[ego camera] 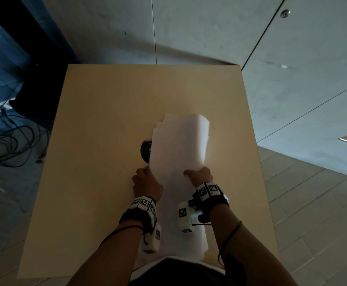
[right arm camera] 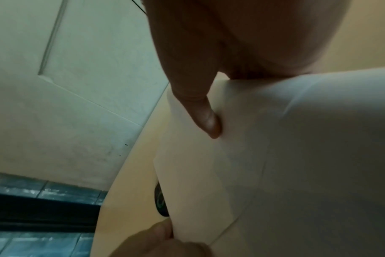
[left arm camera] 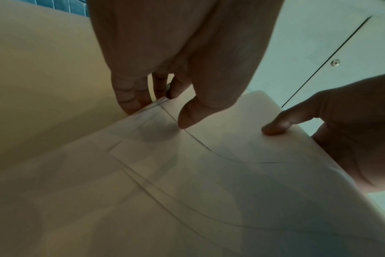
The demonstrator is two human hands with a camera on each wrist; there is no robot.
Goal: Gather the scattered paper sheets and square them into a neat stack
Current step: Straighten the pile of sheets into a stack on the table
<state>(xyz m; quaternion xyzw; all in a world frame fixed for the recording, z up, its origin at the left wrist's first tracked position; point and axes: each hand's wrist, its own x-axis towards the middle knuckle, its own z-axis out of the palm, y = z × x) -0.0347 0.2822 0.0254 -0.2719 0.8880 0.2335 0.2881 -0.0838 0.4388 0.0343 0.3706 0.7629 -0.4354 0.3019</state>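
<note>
A loose bundle of white paper sheets [ego camera: 180, 145] is held lifted over the beige table [ego camera: 98, 124], its far end curling upward and its edges uneven. My left hand [ego camera: 145, 178] pinches the bundle's left edge, thumb on top and fingers underneath [left arm camera: 130, 97]. My right hand [ego camera: 199, 174] grips the right edge, thumb [right arm camera: 207, 120] pressed on the top sheet [right arm camera: 297, 156]. In the left wrist view the sheets [left arm camera: 187, 182] overlap out of line. The near end of the bundle hangs toward my body, partly hidden by my wrists.
A dark round disc [ego camera: 146, 150] with a green ring lies on the table, half hidden under the sheets' left edge. Black cables [ego camera: 9, 141] lie on the floor to the left. A grey wall [ego camera: 209, 27] stands behind the table's far edge.
</note>
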